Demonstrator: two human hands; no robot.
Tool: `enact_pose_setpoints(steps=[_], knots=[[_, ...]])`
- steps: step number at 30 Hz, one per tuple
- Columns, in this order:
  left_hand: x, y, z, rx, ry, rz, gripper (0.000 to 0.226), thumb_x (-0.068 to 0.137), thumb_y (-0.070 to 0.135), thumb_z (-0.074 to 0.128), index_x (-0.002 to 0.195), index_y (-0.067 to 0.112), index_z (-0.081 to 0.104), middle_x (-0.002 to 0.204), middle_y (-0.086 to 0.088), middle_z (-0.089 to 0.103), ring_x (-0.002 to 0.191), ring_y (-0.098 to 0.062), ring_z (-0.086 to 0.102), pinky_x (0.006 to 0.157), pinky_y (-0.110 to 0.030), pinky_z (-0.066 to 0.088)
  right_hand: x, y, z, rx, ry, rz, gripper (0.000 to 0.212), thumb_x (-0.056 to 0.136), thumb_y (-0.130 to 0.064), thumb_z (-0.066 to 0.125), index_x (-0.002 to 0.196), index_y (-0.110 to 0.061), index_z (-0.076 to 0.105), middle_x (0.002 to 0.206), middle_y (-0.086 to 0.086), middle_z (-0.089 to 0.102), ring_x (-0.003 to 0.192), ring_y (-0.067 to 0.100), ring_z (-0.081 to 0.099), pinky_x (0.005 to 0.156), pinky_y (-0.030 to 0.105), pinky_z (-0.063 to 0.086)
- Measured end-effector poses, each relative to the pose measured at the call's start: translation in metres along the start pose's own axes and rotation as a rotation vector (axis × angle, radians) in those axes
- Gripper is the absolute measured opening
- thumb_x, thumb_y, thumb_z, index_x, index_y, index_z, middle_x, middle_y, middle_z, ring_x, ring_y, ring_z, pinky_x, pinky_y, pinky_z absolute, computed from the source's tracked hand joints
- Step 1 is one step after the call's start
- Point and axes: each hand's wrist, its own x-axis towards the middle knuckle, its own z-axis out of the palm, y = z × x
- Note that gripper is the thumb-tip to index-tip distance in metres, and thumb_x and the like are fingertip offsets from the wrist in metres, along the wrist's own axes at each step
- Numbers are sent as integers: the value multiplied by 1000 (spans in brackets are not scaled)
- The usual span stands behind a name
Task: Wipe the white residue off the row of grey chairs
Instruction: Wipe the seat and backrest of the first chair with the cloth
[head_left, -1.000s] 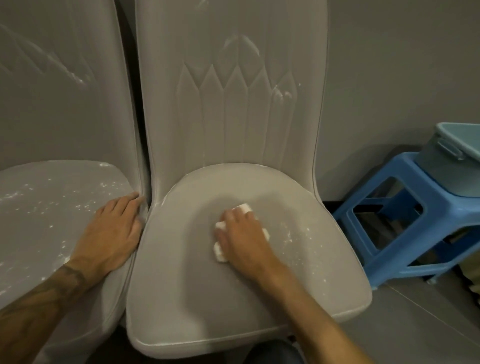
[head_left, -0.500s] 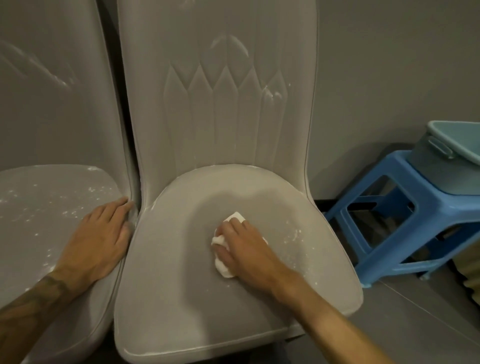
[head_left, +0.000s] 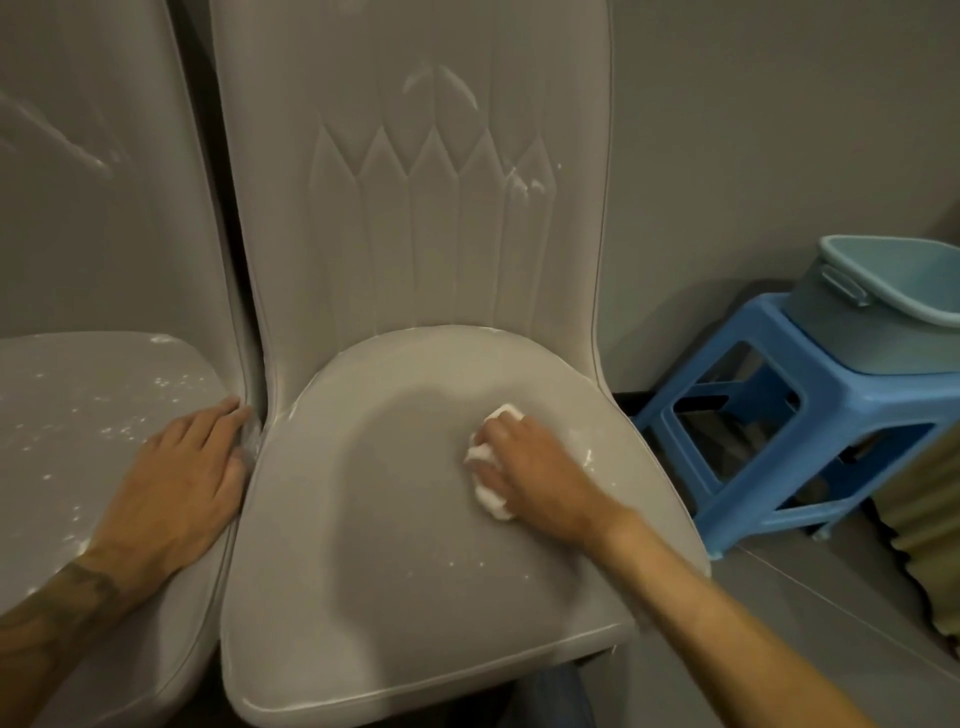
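- The left hand (head_left: 176, 483) lies flat, palm down, on the right edge of the left chair (head_left: 62, 467). Its fingers are straight and close together and grasp nothing. The fingertips reach the narrow gap where the two seats meet.
- The right hand (head_left: 535, 473) rests on the seat of the middle chair (head_left: 395, 545), right of its centre. Its fingers are curled over a crumpled white cloth (head_left: 491, 501) and press it onto the cushion. The cloth shows beyond the fingertips and under the knuckles.
- White residue (head_left: 169, 384) speckles most of the left chair's seat, thickest toward the back.
- On the middle chair's seat a pale smear lies just right of the right hand, and a few small specks lie nearer the front edge.
- Further back, the backrest (head_left: 415, 234) of the middle chair carries white streaks along its upper stitched curve and at the right end of the pointed panels.
- To the right a blue stool (head_left: 779, 332) stands on the floor (head_left: 831, 597) near the wall (head_left: 753, 130), with a pale teal basin (head_left: 852, 332) on top of it.
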Motion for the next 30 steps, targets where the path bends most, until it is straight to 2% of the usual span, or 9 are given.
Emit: enact_pose_setpoints(steps=[3, 5, 10, 13, 16, 22, 25, 27, 30], knots=[[-1, 1, -2, -3, 10, 8, 70, 99, 43, 20, 148, 2, 50, 152, -19, 51, 133, -39, 52, 115, -56, 39, 10, 48, -23, -110, 49, 273, 24, 98, -31, 55, 111, -12, 60, 117, 7, 56, 108, 29, 51, 92, 38, 42], [-1, 0, -2, -9, 6, 10, 72, 99, 44, 18, 148, 2, 51, 151, -19, 52, 133, -39, 52, 115, -56, 40, 12, 50, -20, -99, 89, 360, 24, 99, -33, 51, 111, -13, 58, 118, 6, 55, 108, 28, 49, 93, 38, 41], [0, 1, -2, -7, 8, 9, 69, 99, 41, 22, 145, 1, 53, 149, -20, 54, 129, -41, 55, 110, -58, 44, 1, 20, 2, -20, -12, 51, 24, 100, -36, 51, 112, -17, 57, 113, 3, 55, 101, 26, 50, 90, 41, 41], [1, 2, -1, -1, 36, 22, 66, 97, 38, 26, 142, 1, 56, 146, -21, 57, 124, -43, 57, 104, -60, 46, 7, 58, -22, -2, 47, 215, 14, 96, -28, 58, 103, -16, 59, 103, 0, 57, 95, 25, 56, 80, 37, 45], [1, 1, -1, 4, 31, 21, 64, 97, 37, 28, 141, 1, 56, 146, -20, 56, 123, -43, 57, 102, -59, 46, 5, 75, -29, 5, 105, 375, 22, 102, -37, 49, 107, -17, 56, 109, -1, 54, 97, 22, 49, 85, 37, 42], [3, -3, 2, 10, 34, 23, 62, 97, 36, 29, 142, 2, 56, 146, -20, 56, 124, -43, 56, 103, -59, 46, -26, 49, -15, 150, 20, 112, 17, 99, -49, 43, 102, -33, 47, 104, -11, 50, 92, 12, 49, 82, 33, 44], [5, -5, 3, 6, 31, 26, 63, 98, 37, 27, 143, 2, 55, 146, -20, 55, 124, -42, 56, 105, -59, 46, -18, 79, -35, 152, 49, 310, 16, 102, -40, 45, 96, -26, 51, 100, 0, 54, 90, 21, 51, 85, 45, 47], [5, -5, 4, 10, 30, 27, 62, 98, 37, 28, 142, 2, 55, 145, -20, 56, 123, -42, 56, 104, -59, 46, -18, 81, -29, 56, 124, 388, 19, 103, -39, 47, 106, -22, 54, 111, 0, 53, 97, 19, 47, 87, 37, 42], [4, -4, 3, 9, 29, 20, 60, 97, 35, 30, 140, 2, 56, 143, -21, 57, 119, -43, 56, 99, -60, 48, -36, 49, -10, 112, 130, 242, 14, 101, -46, 47, 103, -32, 50, 107, -10, 49, 94, 13, 48, 79, 30, 40]])
